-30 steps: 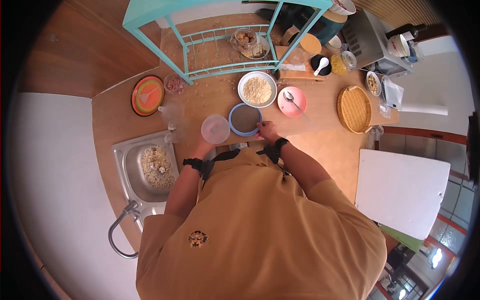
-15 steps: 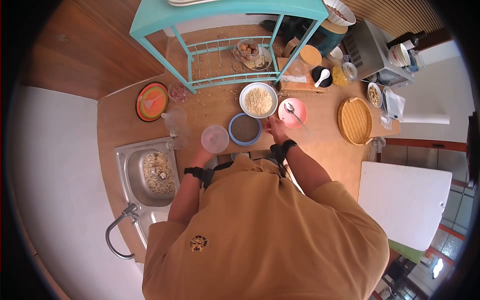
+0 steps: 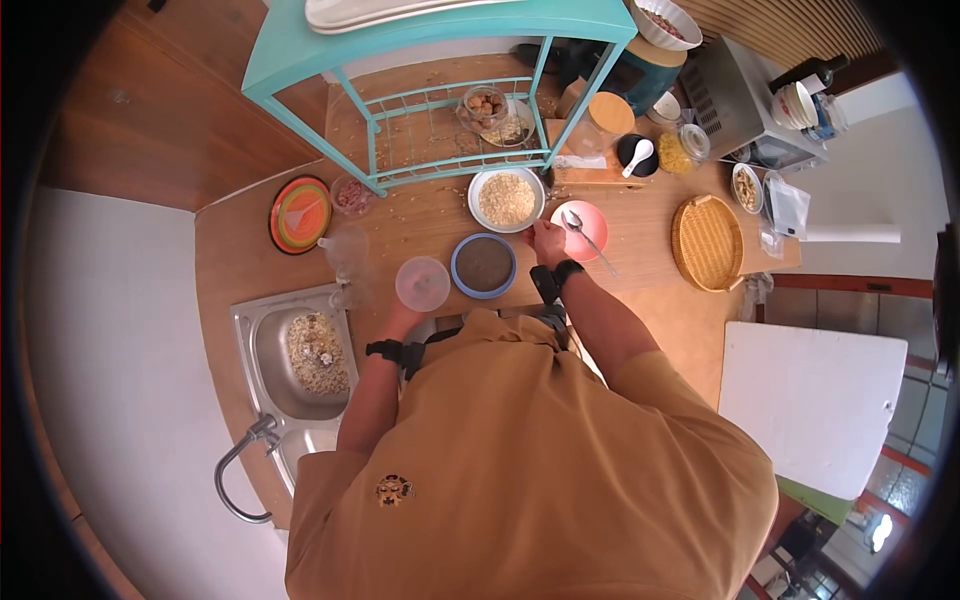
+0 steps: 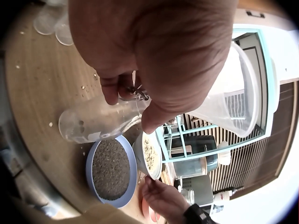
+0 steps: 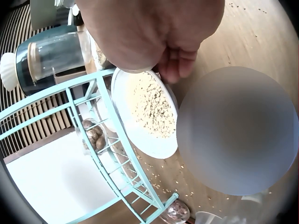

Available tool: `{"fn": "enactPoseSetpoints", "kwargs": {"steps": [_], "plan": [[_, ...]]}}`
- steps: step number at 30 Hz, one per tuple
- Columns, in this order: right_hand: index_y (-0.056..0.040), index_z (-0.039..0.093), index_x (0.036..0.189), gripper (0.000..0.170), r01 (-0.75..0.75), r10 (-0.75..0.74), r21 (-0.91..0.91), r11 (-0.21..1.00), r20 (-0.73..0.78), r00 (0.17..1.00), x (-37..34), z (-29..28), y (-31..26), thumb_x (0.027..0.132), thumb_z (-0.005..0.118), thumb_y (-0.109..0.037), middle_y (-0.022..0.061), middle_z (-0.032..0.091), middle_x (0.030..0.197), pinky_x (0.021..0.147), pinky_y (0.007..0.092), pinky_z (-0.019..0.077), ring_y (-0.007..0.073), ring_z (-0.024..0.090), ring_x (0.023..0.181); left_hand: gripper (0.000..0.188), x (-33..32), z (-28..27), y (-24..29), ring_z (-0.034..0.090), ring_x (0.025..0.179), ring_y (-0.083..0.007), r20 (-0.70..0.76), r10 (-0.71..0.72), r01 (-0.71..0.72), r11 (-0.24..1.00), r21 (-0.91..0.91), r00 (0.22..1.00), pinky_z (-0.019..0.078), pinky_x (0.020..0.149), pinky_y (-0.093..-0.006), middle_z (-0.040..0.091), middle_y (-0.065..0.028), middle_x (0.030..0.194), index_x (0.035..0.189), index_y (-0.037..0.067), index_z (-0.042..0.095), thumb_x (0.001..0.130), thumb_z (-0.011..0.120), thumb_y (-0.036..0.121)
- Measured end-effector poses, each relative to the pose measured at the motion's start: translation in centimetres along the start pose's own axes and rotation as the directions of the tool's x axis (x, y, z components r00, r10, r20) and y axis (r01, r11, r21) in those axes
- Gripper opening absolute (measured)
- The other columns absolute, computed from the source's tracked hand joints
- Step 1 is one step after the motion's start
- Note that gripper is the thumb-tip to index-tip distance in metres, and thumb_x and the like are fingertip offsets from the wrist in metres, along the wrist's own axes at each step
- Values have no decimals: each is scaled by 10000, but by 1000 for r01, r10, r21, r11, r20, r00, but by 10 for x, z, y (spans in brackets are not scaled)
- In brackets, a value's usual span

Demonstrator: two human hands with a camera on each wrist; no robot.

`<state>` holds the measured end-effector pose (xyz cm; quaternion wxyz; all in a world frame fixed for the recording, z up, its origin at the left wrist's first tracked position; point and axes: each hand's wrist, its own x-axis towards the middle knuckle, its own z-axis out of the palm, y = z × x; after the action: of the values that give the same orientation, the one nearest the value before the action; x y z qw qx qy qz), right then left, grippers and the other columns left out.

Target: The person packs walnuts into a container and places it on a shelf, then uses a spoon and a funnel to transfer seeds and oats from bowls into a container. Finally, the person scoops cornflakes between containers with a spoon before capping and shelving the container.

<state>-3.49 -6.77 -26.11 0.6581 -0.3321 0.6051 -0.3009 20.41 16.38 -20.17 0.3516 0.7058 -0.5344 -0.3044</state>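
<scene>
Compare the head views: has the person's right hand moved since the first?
Yes: the right hand has moved towards the turquoise rack, from the blue bowl to the bowl of oats.

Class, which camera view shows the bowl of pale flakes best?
The right wrist view: the bowl of pale flakes is largest there, individual flakes distinct. The head view shows it small, from above; the left wrist view, obliquely.
</scene>
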Motion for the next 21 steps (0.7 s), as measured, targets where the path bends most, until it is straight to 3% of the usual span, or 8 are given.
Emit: {"fn": "enactPoseSetpoints", "kwargs": {"steps": [3, 5, 12, 17, 18, 19, 20, 21], "plan": [[49, 594, 963, 218, -39, 43, 242, 970, -11, 999, 5, 2, 4, 905, 527, -151, 118, 639, 840, 662, 315, 549, 207, 628, 705, 439, 2, -2, 2, 523, 1129, -295, 29, 6, -6, 1000, 5, 1000, 403, 980, -383, 575, -139, 1184, 1172, 63, 561, 752, 689, 78], [57, 581, 991, 244, -193, 185, 368, 909, 58, 981, -7, 8, -7, 919, 509, -164, 151, 638, 865, 640, 298, 554, 211, 638, 714, 435, 3, -5, 7, 524, 1127, -294, 40, 10, -11, 1000, 9, 999, 402, 980, -383, 576, -139, 1182, 1169, 64, 564, 752, 688, 77], [64, 511, 1099, 254, -182, 108, 268, 946, 270, 957, -2, 12, 10, 923, 471, -116, 183, 616, 970, 711, 338, 552, 250, 635, 820, 404, 1, -11, 18, 541, 1105, -287, 30, -46, 46, 999, -10, 998, 418, 962, -378, 588, -142, 1161, 1148, 56, 578, 767, 693, 129], [53, 588, 1040, 281, -143, 108, 395, 907, 109, 988, -15, 11, 7, 876, 526, -167, 169, 655, 903, 722, 355, 542, 256, 652, 815, 378, 0, -10, 17, 547, 1104, -294, 13, -94, 94, 995, -30, 996, 426, 956, -380, 596, -144, 1156, 1134, 60, 594, 776, 685, 140], [25, 636, 988, 283, 1, 5, -100, 995, 63, 998, -18, 8, 9, 838, 554, -201, 168, 670, 860, 725, 354, 535, 253, 660, 792, 410, 1, -10, 14, 531, 1122, -294, 38, -83, 84, 996, -25, 996, 411, 970, -381, 580, -146, 1177, 1160, 51, 568, 777, 688, 138], [-3, 684, 937, 287, 129, -109, -571, 811, 69, 992, -21, 5, 10, 800, 583, -235, 168, 685, 817, 727, 352, 528, 250, 669, 770, 443, 3, -9, 8, 516, 1139, -295, 65, -69, 70, 997, -21, 996, 397, 984, -381, 565, -148, 1197, 1186, 42, 543, 779, 691, 135], [-62, 722, 867, 271, 345, -328, -690, 636, 163, 930, -33, 5, 14, 742, 606, -272, 167, 682, 786, 731, 354, 519, 253, 674, 749, 443, 3, -7, 3, 516, 1139, -295, 71, -63, 64, 998, -22, 996, 397, 984, -381, 565, -148, 1197, 1186, 42, 543, 779, 691, 135], [-62, 722, 867, 271, 340, -330, -691, 637, 154, 931, -41, 3, 16, 742, 606, -272, 167, 682, 786, 731, 354, 519, 253, 674, 749, 436, 2, -4, -3, 520, 1134, -295, 47, -33, 34, 999, -23, 998, 399, 982, -383, 567, -147, 1194, 1183, 43, 546, 780, 687, 129]]}}
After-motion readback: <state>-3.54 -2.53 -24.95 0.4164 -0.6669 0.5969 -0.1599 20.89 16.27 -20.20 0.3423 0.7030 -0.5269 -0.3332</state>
